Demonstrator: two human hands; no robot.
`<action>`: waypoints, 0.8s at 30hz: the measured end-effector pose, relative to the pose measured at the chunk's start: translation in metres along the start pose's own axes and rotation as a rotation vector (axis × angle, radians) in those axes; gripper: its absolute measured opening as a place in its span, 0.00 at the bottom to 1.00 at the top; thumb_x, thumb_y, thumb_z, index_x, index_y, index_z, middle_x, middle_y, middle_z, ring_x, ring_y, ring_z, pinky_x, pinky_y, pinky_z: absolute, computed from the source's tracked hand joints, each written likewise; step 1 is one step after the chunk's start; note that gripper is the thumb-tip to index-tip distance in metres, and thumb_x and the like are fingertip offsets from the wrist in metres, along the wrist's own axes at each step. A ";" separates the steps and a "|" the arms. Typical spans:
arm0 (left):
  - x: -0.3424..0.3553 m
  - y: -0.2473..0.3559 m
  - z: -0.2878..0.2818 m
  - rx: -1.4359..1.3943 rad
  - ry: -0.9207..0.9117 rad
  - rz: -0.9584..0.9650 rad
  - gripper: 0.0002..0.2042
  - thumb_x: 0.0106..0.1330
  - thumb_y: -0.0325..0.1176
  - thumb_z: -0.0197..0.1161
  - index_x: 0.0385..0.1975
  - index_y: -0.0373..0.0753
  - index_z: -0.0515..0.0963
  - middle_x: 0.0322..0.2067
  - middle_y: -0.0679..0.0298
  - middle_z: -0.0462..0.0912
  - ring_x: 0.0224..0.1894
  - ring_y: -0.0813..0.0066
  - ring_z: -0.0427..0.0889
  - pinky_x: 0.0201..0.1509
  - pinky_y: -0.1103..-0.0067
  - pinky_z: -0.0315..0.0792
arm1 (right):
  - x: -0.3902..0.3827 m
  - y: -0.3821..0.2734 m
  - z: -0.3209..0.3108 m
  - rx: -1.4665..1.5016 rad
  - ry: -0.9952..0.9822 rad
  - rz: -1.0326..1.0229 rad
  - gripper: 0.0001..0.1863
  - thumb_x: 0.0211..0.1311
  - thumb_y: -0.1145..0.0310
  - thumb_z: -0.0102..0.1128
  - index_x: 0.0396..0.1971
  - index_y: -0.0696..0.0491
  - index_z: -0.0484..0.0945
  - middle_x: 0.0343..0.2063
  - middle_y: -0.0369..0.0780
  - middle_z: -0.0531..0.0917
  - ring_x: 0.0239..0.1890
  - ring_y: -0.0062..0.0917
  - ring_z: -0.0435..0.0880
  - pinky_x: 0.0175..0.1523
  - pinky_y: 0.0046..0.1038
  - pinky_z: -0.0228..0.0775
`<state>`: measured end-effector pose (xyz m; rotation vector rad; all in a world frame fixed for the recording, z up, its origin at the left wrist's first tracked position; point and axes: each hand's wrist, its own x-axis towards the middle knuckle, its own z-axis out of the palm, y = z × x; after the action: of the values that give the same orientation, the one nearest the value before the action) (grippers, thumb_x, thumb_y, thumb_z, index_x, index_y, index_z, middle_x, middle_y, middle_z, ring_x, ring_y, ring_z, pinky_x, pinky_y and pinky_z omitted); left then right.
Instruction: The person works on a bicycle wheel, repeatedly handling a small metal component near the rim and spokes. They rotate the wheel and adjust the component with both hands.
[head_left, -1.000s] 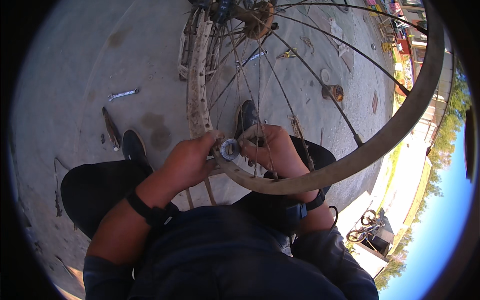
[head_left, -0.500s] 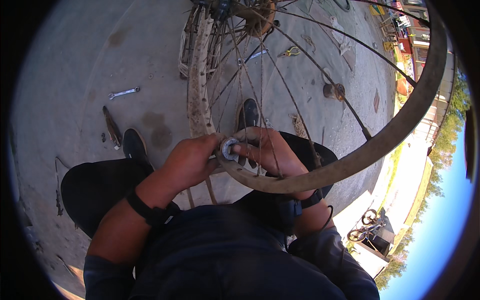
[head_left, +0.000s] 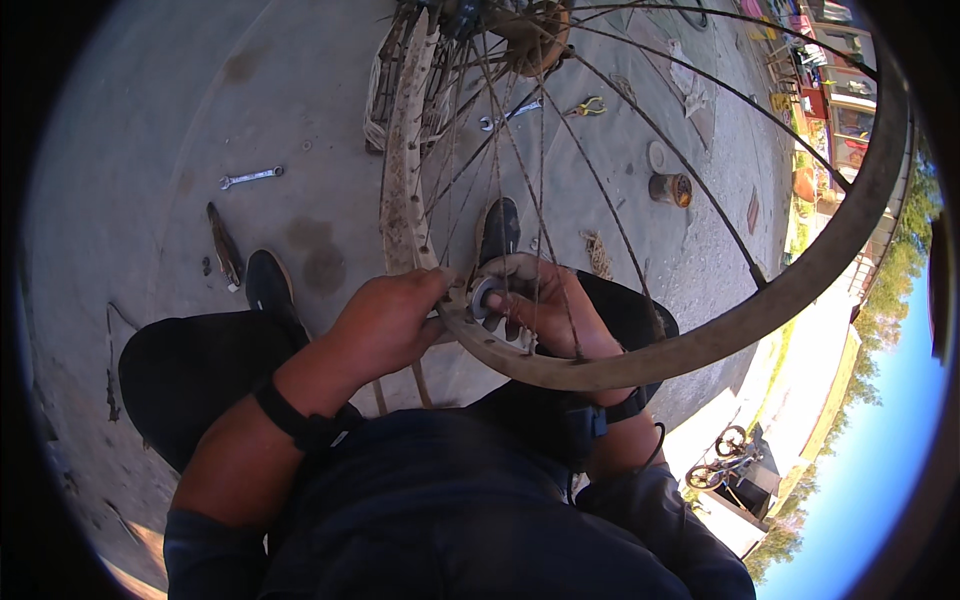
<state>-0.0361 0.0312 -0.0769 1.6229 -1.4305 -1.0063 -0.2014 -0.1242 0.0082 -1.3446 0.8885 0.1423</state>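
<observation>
A spoked bicycle wheel [head_left: 612, 372] with a dusty rim stands in front of me, its near edge low between my arms. My left hand [head_left: 392, 318] is closed on the rim's near left side, its fingertips partly hidden by the rim. Just right of it, inside the rim, my right hand [head_left: 537, 296] pinches a round grey metal spoke wrench [head_left: 481, 296] between thumb and fingers. This tool sits close to the rim among the spokes. Some fingers of the right hand lie behind the spokes.
On the concrete floor lie a combination wrench [head_left: 252, 178], another wrench [head_left: 513, 114], yellow-handled pliers [head_left: 588, 106] and a dark, narrow tool [head_left: 224, 245]. A rusty tin [head_left: 670, 190] stands to the right. My shoes [head_left: 270, 284] are beneath the wheel.
The wheel has shifted slightly to the right. My right hand and the round spoke wrench have moved a little right, away from my left hand, which keeps hold of the rim.
</observation>
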 end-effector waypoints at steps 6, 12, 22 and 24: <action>-0.001 0.000 0.000 0.011 -0.004 0.022 0.22 0.54 0.30 0.75 0.50 0.38 0.77 0.37 0.51 0.83 0.40 0.46 0.85 0.42 0.61 0.78 | -0.002 0.007 0.008 0.247 -0.020 -0.036 0.14 0.70 0.79 0.60 0.53 0.58 0.79 0.44 0.37 0.87 0.44 0.16 0.84 0.48 0.22 0.77; -0.002 0.003 0.000 0.007 0.016 0.034 0.21 0.54 0.30 0.75 0.48 0.38 0.77 0.36 0.51 0.83 0.39 0.47 0.85 0.41 0.61 0.79 | -0.005 0.014 0.005 0.222 -0.051 0.051 0.19 0.69 0.75 0.65 0.58 0.60 0.78 0.47 0.37 0.87 0.49 0.17 0.82 0.58 0.24 0.75; -0.001 0.005 -0.002 0.015 0.013 0.025 0.22 0.54 0.31 0.75 0.50 0.38 0.77 0.35 0.51 0.84 0.38 0.47 0.86 0.41 0.61 0.79 | -0.011 0.017 0.005 0.226 -0.053 -0.027 0.25 0.64 0.76 0.70 0.61 0.59 0.76 0.49 0.37 0.87 0.51 0.19 0.83 0.60 0.25 0.74; -0.001 0.007 -0.004 -0.027 0.013 -0.012 0.24 0.55 0.31 0.75 0.51 0.37 0.76 0.36 0.50 0.85 0.38 0.46 0.86 0.40 0.61 0.79 | -0.009 0.016 0.008 0.222 -0.020 -0.089 0.24 0.63 0.76 0.72 0.58 0.59 0.76 0.48 0.37 0.87 0.51 0.19 0.83 0.60 0.26 0.74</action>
<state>-0.0357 0.0317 -0.0688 1.6175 -1.3946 -1.0164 -0.2131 -0.1093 0.0010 -1.1707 0.8012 -0.0124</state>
